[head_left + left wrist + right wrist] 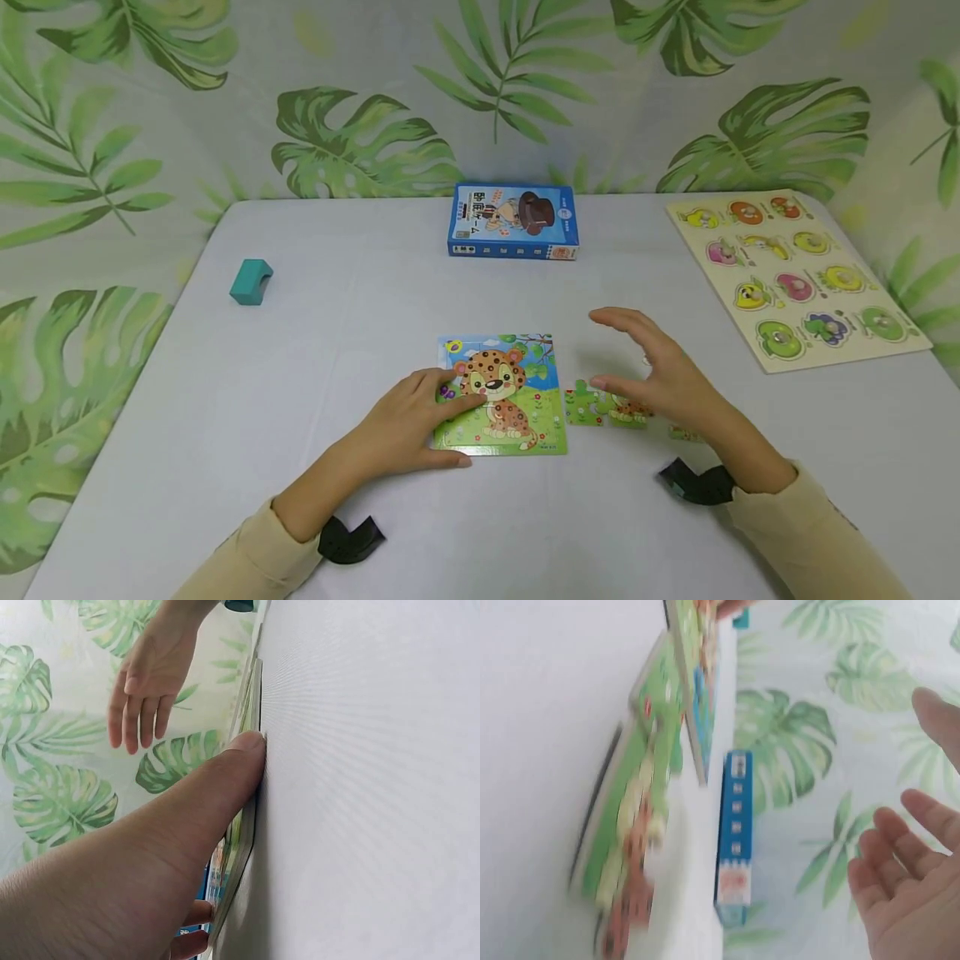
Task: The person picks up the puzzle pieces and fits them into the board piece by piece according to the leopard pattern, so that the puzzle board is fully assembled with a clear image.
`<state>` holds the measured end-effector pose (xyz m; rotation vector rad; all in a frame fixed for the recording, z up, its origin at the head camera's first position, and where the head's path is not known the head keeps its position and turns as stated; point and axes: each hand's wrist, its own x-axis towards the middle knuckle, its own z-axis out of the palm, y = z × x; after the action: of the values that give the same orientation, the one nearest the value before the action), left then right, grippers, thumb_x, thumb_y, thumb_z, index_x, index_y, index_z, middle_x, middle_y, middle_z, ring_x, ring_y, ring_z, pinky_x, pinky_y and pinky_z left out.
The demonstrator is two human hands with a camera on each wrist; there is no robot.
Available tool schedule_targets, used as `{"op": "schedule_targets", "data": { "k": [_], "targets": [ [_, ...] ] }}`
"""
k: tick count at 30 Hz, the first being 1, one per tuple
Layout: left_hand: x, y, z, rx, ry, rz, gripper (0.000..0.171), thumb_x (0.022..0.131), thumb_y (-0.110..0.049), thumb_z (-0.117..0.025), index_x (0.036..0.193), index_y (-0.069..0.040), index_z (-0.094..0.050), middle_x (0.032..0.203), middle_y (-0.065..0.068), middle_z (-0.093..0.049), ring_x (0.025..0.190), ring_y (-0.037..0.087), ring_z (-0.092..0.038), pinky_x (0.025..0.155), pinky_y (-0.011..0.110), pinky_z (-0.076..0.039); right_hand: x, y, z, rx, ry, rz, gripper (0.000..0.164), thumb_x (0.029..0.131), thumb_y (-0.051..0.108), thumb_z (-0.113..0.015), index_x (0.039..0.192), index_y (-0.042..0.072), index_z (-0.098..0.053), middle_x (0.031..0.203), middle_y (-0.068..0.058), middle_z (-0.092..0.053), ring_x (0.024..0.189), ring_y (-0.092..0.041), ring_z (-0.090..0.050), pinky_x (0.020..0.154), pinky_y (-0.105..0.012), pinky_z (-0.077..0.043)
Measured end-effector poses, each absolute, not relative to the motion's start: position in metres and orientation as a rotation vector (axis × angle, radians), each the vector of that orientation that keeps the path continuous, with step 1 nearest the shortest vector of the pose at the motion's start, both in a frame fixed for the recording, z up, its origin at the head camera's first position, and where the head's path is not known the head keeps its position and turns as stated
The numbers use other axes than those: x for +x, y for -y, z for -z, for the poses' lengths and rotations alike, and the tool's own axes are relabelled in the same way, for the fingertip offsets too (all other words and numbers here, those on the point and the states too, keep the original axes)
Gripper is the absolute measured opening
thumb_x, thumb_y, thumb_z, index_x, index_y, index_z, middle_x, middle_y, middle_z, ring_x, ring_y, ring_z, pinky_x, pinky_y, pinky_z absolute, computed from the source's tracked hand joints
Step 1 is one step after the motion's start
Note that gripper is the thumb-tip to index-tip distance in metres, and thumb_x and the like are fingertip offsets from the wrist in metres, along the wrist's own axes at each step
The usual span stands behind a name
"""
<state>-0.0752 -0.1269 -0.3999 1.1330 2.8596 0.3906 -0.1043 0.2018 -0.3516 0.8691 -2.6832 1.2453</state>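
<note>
A square leopard jigsaw puzzle (536,400) lies on the white table in front of me. My left hand (397,425) rests on its left side: fingertips lie on the picture, while the thumb (244,750) touches the near edge. To the right of the puzzle are loose jigsaw pieces (581,408) with green grass and spotted fur; in the right wrist view these pieces (622,825) look blurred. Over them hovers my right hand (671,379), holding nothing, thumb and fingers spread well apart. Another small piece (682,433) is partly hidden beneath the right wrist.
At the back stands a blue game box (513,221) with a hat picture. A wooden fruit peg board (802,279) lies at the right. The teal arch block (252,282) sits far left. Leaf-patterned cloth (360,142) rises behind the table.
</note>
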Motion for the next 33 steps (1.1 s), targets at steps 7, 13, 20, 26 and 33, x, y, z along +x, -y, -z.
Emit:
{"op": "schedule_targets", "data": {
  "k": [7,13,20,26,33],
  "targets": [
    [-0.075,0.126,0.399,1.125,-2.851,-0.389,0.074,0.071,-0.070,-0.053,0.135,-0.035,-0.039,0.134,0.013,-0.034,0.121,0.028,-0.032,0.098,0.041,-0.030,-0.101,-0.244,0.356,0.819,2.527,-1.188,0.077,0.058,-0.015,-0.076,0.127,-0.001,-0.046,0.123,-0.014,-0.048,0.114,-0.006,-0.039,0.093,-0.014,-0.030],
    [-0.075,0.125,0.399,1.122,-2.847,-0.380,0.074,0.071,-0.069,-0.053,0.135,-0.035,-0.039,0.134,0.013,-0.034,0.121,0.028,-0.032,0.098,0.041,-0.029,-0.099,-0.269,0.369,0.583,2.607,-1.272,0.065,0.071,-0.005,-0.072,0.129,0.007,-0.047,0.124,-0.007,-0.048,0.113,-0.002,-0.039,0.091,-0.011,-0.029],
    [-0.075,0.125,0.399,1.121,-2.846,-0.377,0.074,0.071,-0.069,-0.054,0.136,-0.034,-0.039,0.134,0.013,-0.034,0.121,0.028,-0.032,0.098,0.041,-0.028,-0.105,-0.281,0.384,0.475,2.659,-1.359,0.061,0.074,-0.003,-0.070,0.129,0.004,-0.045,0.125,-0.013,-0.047,0.112,-0.002,-0.039,0.091,-0.010,-0.027],
    [-0.075,0.126,0.399,1.114,-2.843,-0.380,0.074,0.072,-0.068,-0.055,0.136,-0.034,-0.040,0.135,0.013,-0.033,0.121,0.028,-0.032,0.098,0.041,-0.028,-0.109,-0.287,0.396,0.412,2.767,-1.247,0.063,0.073,0.004,-0.073,0.130,0.006,-0.045,0.126,-0.013,-0.047,0.111,-0.005,-0.039,0.088,-0.009,-0.028],
    [-0.075,0.126,0.398,1.100,-2.836,-0.387,0.074,0.072,-0.068,-0.055,0.136,-0.034,-0.040,0.135,0.013,-0.033,0.121,0.028,-0.032,0.098,0.041,-0.028,-0.110,-0.289,0.402,0.410,2.899,-1.257,0.063,0.081,0.021,-0.068,0.134,0.005,-0.038,0.131,-0.017,-0.042,0.121,-0.034,-0.032,0.102,-0.043,-0.022]
  ]
}}
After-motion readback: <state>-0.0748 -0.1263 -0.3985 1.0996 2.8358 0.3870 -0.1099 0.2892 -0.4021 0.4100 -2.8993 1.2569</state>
